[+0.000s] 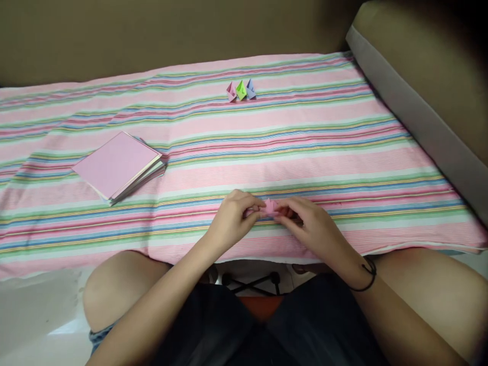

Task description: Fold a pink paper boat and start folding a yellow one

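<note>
Clothing (320, 325), pink paper (270, 207) between 2 hands (234, 216) (314, 218).

So the right wrist (358, 274) is sporting a thin black cord bracelet (372, 280), with a little loose end poking out near the top. Dark, nearly black clothing (208, 325) is covering the middle, forming a V-shaped notch at the center. A bit of blue denim (99, 335) is peeking out by the left thigh (114, 287). The left hand (233, 216), right hand (316, 218), forearms (158, 300) and knees are all going bare.
</note>
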Demonstrator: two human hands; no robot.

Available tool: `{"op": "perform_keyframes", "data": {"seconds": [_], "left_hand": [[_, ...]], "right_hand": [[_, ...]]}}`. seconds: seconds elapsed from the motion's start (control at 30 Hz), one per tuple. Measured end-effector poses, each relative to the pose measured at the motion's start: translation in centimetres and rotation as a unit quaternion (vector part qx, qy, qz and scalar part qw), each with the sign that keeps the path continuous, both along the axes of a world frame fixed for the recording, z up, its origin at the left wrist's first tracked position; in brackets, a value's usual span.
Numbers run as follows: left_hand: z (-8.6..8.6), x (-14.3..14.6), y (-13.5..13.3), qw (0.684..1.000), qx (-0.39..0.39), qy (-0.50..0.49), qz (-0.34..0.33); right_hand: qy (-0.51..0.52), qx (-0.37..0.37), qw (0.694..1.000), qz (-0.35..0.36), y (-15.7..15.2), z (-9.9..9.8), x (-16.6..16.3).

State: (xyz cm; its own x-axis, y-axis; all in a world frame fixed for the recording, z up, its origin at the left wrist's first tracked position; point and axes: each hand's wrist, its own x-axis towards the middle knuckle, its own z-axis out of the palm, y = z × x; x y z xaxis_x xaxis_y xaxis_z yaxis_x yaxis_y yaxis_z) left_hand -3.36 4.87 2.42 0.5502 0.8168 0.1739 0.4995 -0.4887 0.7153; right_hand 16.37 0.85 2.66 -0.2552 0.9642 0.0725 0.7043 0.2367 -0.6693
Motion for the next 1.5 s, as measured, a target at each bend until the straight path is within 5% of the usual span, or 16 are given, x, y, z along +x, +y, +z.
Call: {"op": "perform_keyframes", "data": {"seconds": [0.3,0.7,1.13,1.5], "left_hand": [[0.1,-0.6,0.2,0.999,0.002,0.029,-0.037],[0.0,0.2,-1.0,0.916,0.311,0.24,-0.084],[-0.8,0.3,-1.3,0.94,0.307,0.08,-0.126],[-1.0,0.2,-1.4,0.939,0.315,0.061,-0.121]], "right_hand": [[0.022,0.061,0.996,0.065,-0.3,-0.5,1.5],[-0.045,0.116,0.989,0.082,-0.5,-0.6,0.9],[-0.061,0.119,0.988,0.08,-0.5,-0.7,0.5],[-0.062,0.121,0.988,0.078,-0.4,-0.7,0.4]]}}
